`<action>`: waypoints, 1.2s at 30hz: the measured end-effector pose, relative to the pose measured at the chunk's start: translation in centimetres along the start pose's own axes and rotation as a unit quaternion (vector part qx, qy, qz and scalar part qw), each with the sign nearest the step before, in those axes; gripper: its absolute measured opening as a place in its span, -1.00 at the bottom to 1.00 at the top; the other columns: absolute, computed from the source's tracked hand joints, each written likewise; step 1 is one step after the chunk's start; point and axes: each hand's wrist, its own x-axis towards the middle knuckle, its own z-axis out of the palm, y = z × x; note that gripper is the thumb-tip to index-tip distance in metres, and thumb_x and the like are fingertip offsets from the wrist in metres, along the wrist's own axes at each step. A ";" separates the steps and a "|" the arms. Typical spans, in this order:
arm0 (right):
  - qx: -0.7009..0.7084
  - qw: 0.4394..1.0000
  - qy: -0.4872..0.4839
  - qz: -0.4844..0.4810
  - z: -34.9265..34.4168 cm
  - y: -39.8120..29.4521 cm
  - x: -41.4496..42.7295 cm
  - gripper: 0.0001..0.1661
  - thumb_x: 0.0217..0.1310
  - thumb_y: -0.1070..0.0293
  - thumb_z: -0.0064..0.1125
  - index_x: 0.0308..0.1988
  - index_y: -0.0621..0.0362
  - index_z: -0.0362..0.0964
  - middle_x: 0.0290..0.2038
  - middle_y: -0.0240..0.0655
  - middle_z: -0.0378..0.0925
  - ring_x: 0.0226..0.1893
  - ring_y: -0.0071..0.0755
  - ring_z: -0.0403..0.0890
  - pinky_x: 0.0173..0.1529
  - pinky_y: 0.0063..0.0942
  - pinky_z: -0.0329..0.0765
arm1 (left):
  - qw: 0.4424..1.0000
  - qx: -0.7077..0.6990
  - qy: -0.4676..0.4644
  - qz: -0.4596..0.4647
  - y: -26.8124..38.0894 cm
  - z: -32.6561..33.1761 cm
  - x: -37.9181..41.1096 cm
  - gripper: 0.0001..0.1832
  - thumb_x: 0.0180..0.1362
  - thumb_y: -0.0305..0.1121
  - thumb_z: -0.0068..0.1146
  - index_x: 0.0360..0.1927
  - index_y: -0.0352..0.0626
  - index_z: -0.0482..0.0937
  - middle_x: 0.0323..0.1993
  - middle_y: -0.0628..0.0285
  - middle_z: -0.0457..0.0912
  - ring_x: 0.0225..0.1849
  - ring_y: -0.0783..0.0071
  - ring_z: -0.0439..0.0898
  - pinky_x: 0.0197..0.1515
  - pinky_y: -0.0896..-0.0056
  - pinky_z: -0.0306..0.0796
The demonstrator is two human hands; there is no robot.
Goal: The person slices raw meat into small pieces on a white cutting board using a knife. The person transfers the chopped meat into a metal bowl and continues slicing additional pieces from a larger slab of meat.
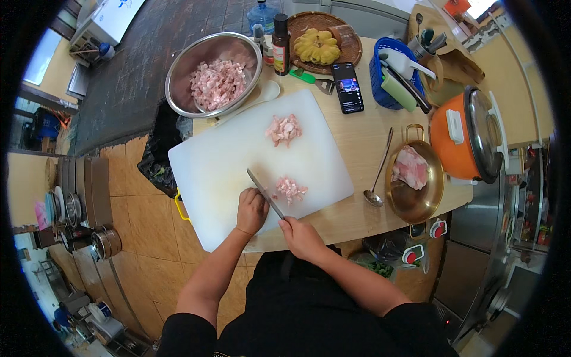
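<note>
My right hand (pixel 303 238) grips the handle of a kitchen knife (pixel 263 189), its blade angled up and left across a white cutting board (pixel 214 178). Close against the blade's left side, my left hand (pixel 252 209) rests on the board with curled fingers; whatever lies under them is hidden. Just right of the blade is a small heap of diced raw meat (pixel 291 189), with a few bits near the steel. Farther up the board sits a second pile, of larger raw meat pieces (pixel 284 130).
A steel bowl of cut meat (pixel 214 38) stands beyond the board. To the right are a ladle (pixel 374 198), a brass pan (pixel 415 209) holding raw meat (pixel 409 167), and an orange cooker (pixel 453 134). A phone (pixel 348 88), peeler (pixel 312 79) and blue basket (pixel 392 91) lie behind.
</note>
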 end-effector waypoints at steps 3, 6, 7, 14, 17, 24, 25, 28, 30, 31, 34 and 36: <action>-0.001 1.000 0.008 -0.002 -0.2 1.2 -1.8 -0.47 0.38 0.00 -0.22 -0.04 0.25 0.41 -0.35 0.17 0.54 -0.29 0.31 0.53 -0.16 0.07 0.44 | 0.999 0.009 0.011 -0.040 0.1 0.0 0.2 -0.79 -0.13 -0.57 0.18 -0.34 -0.27 0.49 -0.28 0.07 0.51 -0.17 0.06 0.46 -0.10 0.16 0.32; 0.042 0.999 -0.005 0.000 -1.2 1.4 -2.6 -0.44 0.38 -0.01 -0.20 -0.02 0.28 0.40 -0.40 0.11 0.56 -0.35 0.19 0.58 -0.21 -0.03 0.47 | 0.997 0.012 0.001 -0.077 0.4 0.0 0.6 -0.77 -0.10 -0.58 0.16 -0.30 -0.27 0.48 -0.29 0.07 0.51 -0.19 0.07 0.46 -0.12 0.16 0.31; 0.063 0.998 -0.014 0.002 -1.5 1.5 -2.8 -0.43 0.38 -0.02 -0.20 -0.01 0.29 0.40 -0.43 0.08 0.56 -0.38 0.13 0.60 -0.23 -0.07 0.49 | 0.997 0.007 0.008 -0.076 0.5 0.0 0.8 -0.77 -0.10 -0.58 0.16 -0.30 -0.27 0.49 -0.30 0.07 0.51 -0.19 0.07 0.46 -0.12 0.16 0.31; 0.483 0.860 -0.047 0.159 -4.7 7.7 -3.2 -0.45 0.43 -0.11 -0.28 -0.28 0.18 0.29 -0.62 -0.34 0.38 -0.72 -0.48 0.36 -0.62 -0.47 0.37 | 0.998 -0.023 0.007 -0.052 0.9 1.2 1.4 -0.78 -0.08 -0.59 0.14 -0.29 -0.23 0.51 -0.32 0.08 0.53 -0.20 0.07 0.47 -0.10 0.15 0.31; 0.570 0.805 -0.033 0.159 -5.1 13.0 -3.6 -0.36 0.40 -0.20 -0.30 -0.33 0.20 0.32 -0.65 -0.32 0.37 -0.74 -0.46 0.36 -0.64 -0.46 0.36 | 0.996 -0.052 0.011 -0.065 2.2 2.0 1.7 -0.72 -0.08 -0.61 0.10 -0.21 -0.26 0.52 -0.16 0.01 0.51 -0.06 0.00 0.46 0.04 0.12 0.31; 0.614 0.769 -0.077 0.160 -5.0 16.5 -4.1 -0.26 0.37 -0.28 -0.36 -0.52 0.15 0.32 -0.71 -0.32 0.35 -0.76 -0.41 0.36 -0.65 -0.44 0.34 | 0.992 -0.079 0.021 -0.101 4.6 4.4 2.3 -0.60 0.01 -0.50 0.14 -0.03 -0.36 0.43 0.04 -0.12 0.40 0.19 -0.17 0.33 0.26 0.02 0.20; 0.619 0.764 -0.080 0.163 -4.9 16.8 -4.1 -0.26 0.37 -0.28 -0.36 -0.52 0.15 0.32 -0.70 -0.32 0.35 -0.76 -0.40 0.36 -0.65 -0.43 0.34 | 0.990 -0.086 0.019 -0.107 4.6 4.8 2.3 -0.58 0.01 -0.48 0.15 -0.01 -0.37 0.42 0.05 -0.13 0.39 0.20 -0.17 0.32 0.27 0.02 0.19; 0.626 0.757 -0.092 0.163 -4.4 17.5 -3.7 -0.27 0.37 -0.28 -0.37 -0.49 0.16 0.32 -0.70 -0.31 0.36 -0.76 -0.38 0.35 -0.64 -0.41 0.34 | 0.990 -0.092 0.003 -0.108 5.1 5.3 2.4 -0.53 0.01 -0.44 0.19 0.02 -0.38 0.40 0.09 -0.14 0.36 0.22 -0.16 0.30 0.28 0.02 0.17; 0.619 0.763 -0.106 0.154 -4.2 17.3 -3.5 -0.29 0.37 -0.27 -0.37 -0.41 0.17 0.33 -0.69 -0.30 0.36 -0.76 -0.37 0.35 -0.64 -0.40 0.34 | 0.991 -0.085 0.001 -0.106 5.6 5.6 2.3 -0.51 0.01 -0.42 0.21 0.04 -0.38 0.40 0.12 -0.14 0.34 0.23 -0.15 0.28 0.28 0.03 0.17; 0.610 0.766 -0.108 0.170 -3.8 16.8 -3.3 -0.30 0.38 -0.27 -0.36 -0.40 0.18 0.33 -0.68 -0.30 0.36 -0.76 -0.37 0.35 -0.64 -0.40 0.34 | 0.991 -0.079 0.006 -0.107 5.9 5.7 2.3 -0.50 0.02 -0.41 0.21 0.04 -0.38 0.39 0.14 -0.14 0.32 0.24 -0.14 0.28 0.28 0.04 0.17; 0.590 0.771 -0.111 0.210 -1.5 13.5 -2.2 -0.32 0.39 -0.23 -0.33 -0.37 0.20 0.32 -0.66 -0.30 0.36 -0.74 -0.38 0.35 -0.63 -0.40 0.35 | 0.988 -0.083 0.021 -0.131 6.3 6.1 2.2 -0.48 0.02 -0.39 0.23 0.06 -0.39 0.39 0.16 -0.13 0.31 0.25 -0.13 0.27 0.29 0.05 0.17; 0.583 0.776 -0.128 0.203 0.2 11.5 -1.5 -0.34 0.40 -0.18 -0.30 -0.45 0.20 0.31 -0.66 -0.32 0.36 -0.72 -0.42 0.38 -0.61 -0.44 0.38 | 0.986 -0.068 0.042 -0.149 6.7 6.2 2.3 -0.55 0.11 -0.41 0.16 0.06 -0.36 0.39 0.18 -0.11 0.31 0.22 -0.06 0.32 0.22 0.13 0.26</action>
